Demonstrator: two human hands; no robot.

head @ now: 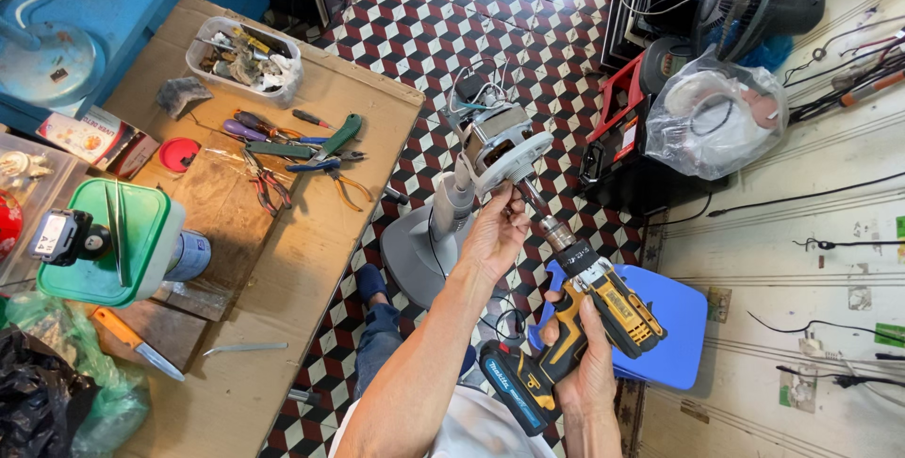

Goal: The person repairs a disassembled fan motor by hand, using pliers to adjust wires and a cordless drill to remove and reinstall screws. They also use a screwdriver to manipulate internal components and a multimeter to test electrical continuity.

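Fan motor (497, 142) on grey stand (419, 246), over tiled floor (490, 15), just off the counter's right edge. Left hand (497, 232) fingers closed on the motor's white front plate (514, 168). Right hand (586, 364) wrapped around grip of yellow-black cordless drill (584, 321), chuck touching the motor shaft (534, 202). Blue stool (677, 321) just beside the drill. Counter (283, 260) to the left: pliers and screwdrivers (292, 152) mid-surface, plastic parts tray (243, 60) near far edge, bare wood along near-right edge. Open floor beyond the motor.
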